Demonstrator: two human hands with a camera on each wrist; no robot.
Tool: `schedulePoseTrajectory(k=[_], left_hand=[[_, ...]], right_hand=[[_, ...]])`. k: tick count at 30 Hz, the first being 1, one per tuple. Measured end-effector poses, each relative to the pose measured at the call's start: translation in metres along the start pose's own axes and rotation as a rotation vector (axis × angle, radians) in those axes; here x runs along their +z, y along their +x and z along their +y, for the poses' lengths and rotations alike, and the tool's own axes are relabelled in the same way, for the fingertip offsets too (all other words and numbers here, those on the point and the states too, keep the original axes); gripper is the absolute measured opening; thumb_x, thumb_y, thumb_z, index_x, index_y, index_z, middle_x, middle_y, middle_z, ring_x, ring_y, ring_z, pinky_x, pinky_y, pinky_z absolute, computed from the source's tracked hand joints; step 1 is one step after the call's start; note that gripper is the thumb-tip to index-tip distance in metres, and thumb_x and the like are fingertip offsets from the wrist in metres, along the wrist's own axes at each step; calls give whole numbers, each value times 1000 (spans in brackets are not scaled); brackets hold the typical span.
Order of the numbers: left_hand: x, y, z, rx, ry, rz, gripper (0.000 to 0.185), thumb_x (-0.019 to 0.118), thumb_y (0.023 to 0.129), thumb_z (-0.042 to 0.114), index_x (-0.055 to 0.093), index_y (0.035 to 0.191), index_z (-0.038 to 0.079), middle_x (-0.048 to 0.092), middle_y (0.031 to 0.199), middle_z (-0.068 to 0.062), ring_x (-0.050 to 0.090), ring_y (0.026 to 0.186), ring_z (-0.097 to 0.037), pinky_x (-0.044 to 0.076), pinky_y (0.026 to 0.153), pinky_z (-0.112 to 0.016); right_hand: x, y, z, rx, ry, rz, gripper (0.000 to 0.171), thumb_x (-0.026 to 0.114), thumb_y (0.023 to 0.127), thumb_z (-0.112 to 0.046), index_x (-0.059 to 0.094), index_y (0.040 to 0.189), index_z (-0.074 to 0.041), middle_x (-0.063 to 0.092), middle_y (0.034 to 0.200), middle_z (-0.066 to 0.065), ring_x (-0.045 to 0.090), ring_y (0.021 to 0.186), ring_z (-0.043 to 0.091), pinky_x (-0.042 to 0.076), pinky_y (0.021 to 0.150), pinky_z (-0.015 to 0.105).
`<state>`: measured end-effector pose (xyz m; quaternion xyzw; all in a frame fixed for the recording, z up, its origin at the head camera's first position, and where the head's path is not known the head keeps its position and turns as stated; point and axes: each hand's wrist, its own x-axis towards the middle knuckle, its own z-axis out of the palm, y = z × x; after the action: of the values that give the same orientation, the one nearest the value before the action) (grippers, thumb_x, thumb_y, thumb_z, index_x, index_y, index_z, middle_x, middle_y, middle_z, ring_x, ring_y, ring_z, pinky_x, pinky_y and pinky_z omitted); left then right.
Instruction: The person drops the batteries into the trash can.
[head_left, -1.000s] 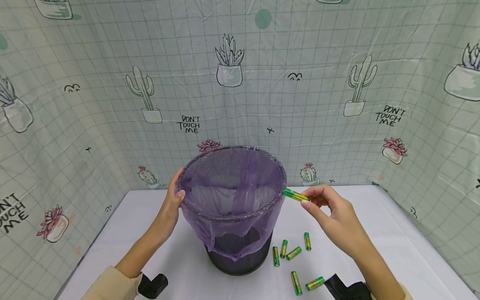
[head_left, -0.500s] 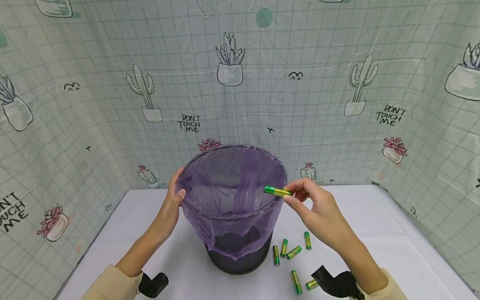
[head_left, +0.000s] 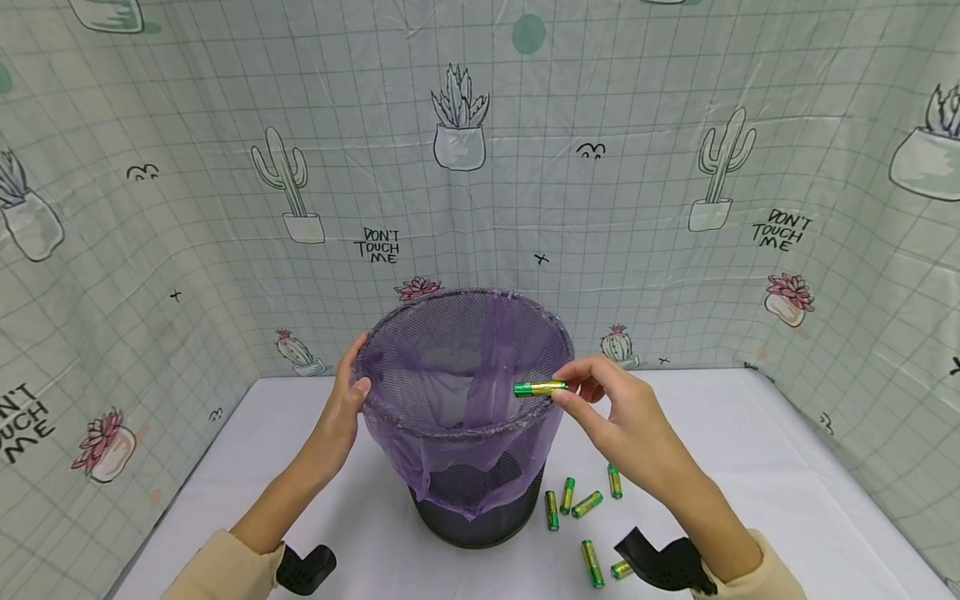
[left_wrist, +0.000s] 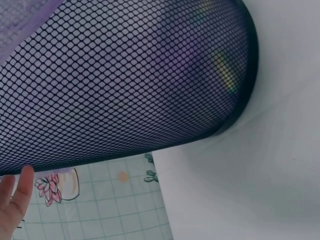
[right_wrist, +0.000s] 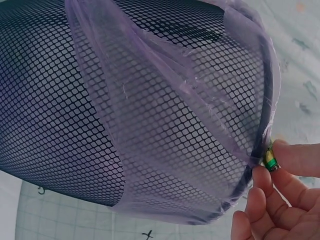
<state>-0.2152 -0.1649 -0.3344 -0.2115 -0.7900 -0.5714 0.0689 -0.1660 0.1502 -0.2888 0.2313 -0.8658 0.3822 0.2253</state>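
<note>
A black mesh bin [head_left: 480,508] lined with a purple bag [head_left: 465,367] stands on the white table [head_left: 787,475]. My left hand [head_left: 347,400] grips the bin's left rim, thumb over the edge. My right hand [head_left: 600,400] pinches a green and gold battery [head_left: 538,387] by its end and holds it level over the bin's right rim. In the right wrist view the battery's tip [right_wrist: 270,161] shows between my fingers [right_wrist: 295,159] beside the bag-covered mesh [right_wrist: 150,110]. In the left wrist view the mesh wall [left_wrist: 125,80] fills the frame.
Several loose batteries [head_left: 577,504] lie on the table right of the bin's base, one more [head_left: 592,563] nearer me. Patterned cactus sheeting [head_left: 457,125] walls in the table on three sides. Black wrist mounts [head_left: 303,571] show at the bottom.
My right hand has carried the battery leftward, from outside the bin's right rim to over the opening. The left hand has stayed on the rim.
</note>
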Motion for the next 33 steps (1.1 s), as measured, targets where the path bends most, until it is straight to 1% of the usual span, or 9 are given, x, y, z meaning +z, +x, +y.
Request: schedulePoseTrajectory(k=[7, 13, 19, 22, 27, 33], left_hand=[[0, 0, 1, 1, 0, 4, 66, 26, 94, 44, 0, 150, 23, -12, 155, -12, -6, 140, -42, 8, 100, -72], [0, 1, 0, -4, 2, 0, 65, 25, 94, 45, -1, 150, 25, -12, 155, -12, -6, 140, -42, 7, 101, -72], [1, 0, 0, -9, 8, 4, 66, 25, 94, 46, -1, 150, 23, -12, 155, -11, -4, 140, -43, 8, 100, -72], [1, 0, 1, -9, 11, 6, 67, 25, 94, 48, -1, 150, 22, -12, 155, -12, -3, 139, -45, 8, 100, -73], [1, 0, 1, -1, 14, 7, 68, 25, 94, 48, -1, 150, 20, -11, 155, -14, -3, 139, -45, 8, 100, -73], [1, 1, 0, -8, 16, 10, 68, 25, 94, 47, 0, 150, 18, -10, 155, -12, -3, 140, -43, 9, 100, -72]], right_hand=[[1, 2, -1, -9, -5, -5, 16, 64, 86, -11, 63, 103, -9, 56, 87, -5, 48, 78, 7, 44, 69, 22], [1, 1, 1, -45, 0, 3, 18, 64, 85, -8, 63, 104, -7, 55, 87, -6, 48, 78, 5, 44, 70, 20], [0, -3, 4, -63, 1, 16, 20, 65, 84, -6, 62, 104, -6, 56, 87, -7, 48, 78, 4, 44, 70, 19], [0, -6, 6, -44, -4, 15, 21, 65, 84, -7, 62, 105, -7, 57, 88, -6, 48, 78, 4, 44, 70, 19], [-2, -13, 13, 18, 1, 2, 24, 64, 86, -10, 59, 109, -7, 55, 85, -6, 48, 78, 4, 43, 71, 18], [-4, -26, 27, 89, -12, -11, 22, 65, 86, -12, 59, 107, -8, 56, 85, -7, 49, 78, 4, 44, 70, 20]])
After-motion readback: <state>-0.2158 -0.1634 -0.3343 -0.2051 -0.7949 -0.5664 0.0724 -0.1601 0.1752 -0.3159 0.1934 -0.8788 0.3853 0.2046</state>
